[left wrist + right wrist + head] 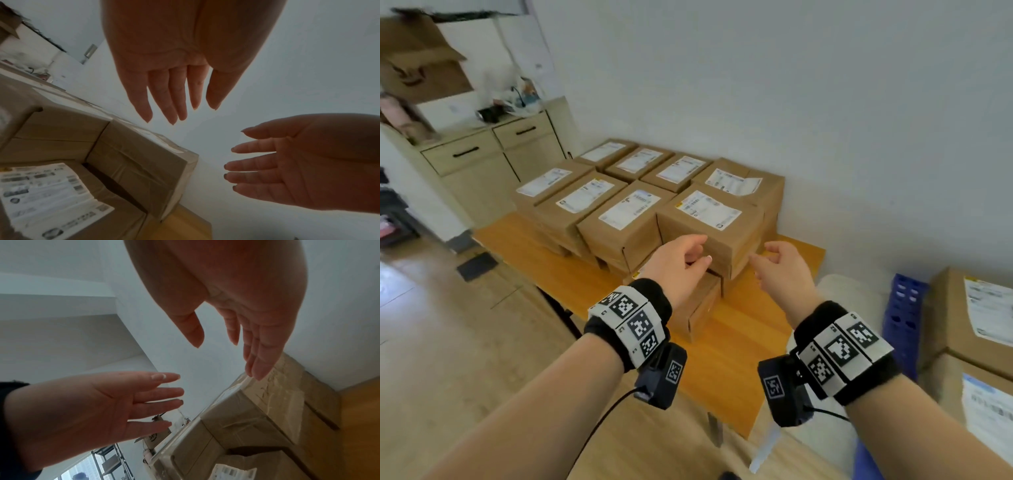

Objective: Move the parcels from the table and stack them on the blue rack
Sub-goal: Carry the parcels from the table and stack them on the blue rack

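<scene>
Reaching for the front parcel (709, 222).
Your left hand (681, 263) and right hand (780, 270), spread and empty, flank it for a two-sided lift.

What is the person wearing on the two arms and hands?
Both hands, left hand and right hand, are bare, without gloves or sleeves. Each wrist carries a black wristband with white panels of square black-and-white markers. Under each wrist hangs a dark camera box with its own marker and a thin black cable.
</scene>
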{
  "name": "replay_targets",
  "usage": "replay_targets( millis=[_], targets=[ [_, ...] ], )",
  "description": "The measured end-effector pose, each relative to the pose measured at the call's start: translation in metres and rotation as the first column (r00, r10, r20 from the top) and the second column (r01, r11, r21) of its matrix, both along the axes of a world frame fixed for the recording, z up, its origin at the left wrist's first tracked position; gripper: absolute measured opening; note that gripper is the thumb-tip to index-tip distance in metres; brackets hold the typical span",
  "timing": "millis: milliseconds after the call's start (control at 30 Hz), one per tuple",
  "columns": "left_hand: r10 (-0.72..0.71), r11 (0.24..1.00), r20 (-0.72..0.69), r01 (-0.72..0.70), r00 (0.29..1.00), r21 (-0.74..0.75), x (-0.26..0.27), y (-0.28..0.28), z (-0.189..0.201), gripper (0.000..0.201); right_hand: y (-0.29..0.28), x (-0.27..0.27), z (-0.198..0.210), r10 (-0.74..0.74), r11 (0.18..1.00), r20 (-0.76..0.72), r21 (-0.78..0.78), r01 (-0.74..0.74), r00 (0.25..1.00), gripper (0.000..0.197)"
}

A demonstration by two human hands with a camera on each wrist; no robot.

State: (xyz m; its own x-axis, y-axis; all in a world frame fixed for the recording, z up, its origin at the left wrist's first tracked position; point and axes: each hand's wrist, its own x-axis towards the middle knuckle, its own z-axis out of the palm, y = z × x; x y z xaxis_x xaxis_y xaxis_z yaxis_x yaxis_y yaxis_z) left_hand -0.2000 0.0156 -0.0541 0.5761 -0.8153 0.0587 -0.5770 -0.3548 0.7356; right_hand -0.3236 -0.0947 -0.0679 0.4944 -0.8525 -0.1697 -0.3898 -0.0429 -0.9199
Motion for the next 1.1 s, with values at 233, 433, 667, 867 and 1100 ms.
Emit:
replay_targets(
  millis=[233,433,667,867,1100],
  targets=[
    [0.057,0.993,0.078,-0.064,0.995,0.096,0.084,-0.050,0.002,0.053,-0.045,0.067,-0.010,-0.047,0.984,-0.011,0.173,0.048,0.999,0.071],
    [-0.001,0.989,0.086,-0.011,0.996,0.147,0.141,-0.096,-0.008,0.061,-0.065,0.104,-0.024,-0.158,0.949,-0.017,0.274,0.156,0.987,0.066],
    [-0.202,0.954,0.104,0.172,0.974,0.246,0.187,-0.131,-0.020,0.047,-0.065,0.131,-0.043,-0.337,0.874,-0.108,0.332,0.353,0.935,0.059],
    [-0.337,0.931,0.073,0.321,0.939,0.173,0.196,-0.132,-0.025,0.044,-0.054,0.140,-0.042,-0.469,0.806,-0.145,0.334,0.489,0.871,0.052],
    [-0.431,0.902,0.154,0.424,0.889,0.081,0.160,-0.133,-0.009,0.045,-0.028,0.103,-0.019,-0.602,0.742,-0.092,0.302,0.598,0.793,0.053]
  ],
)
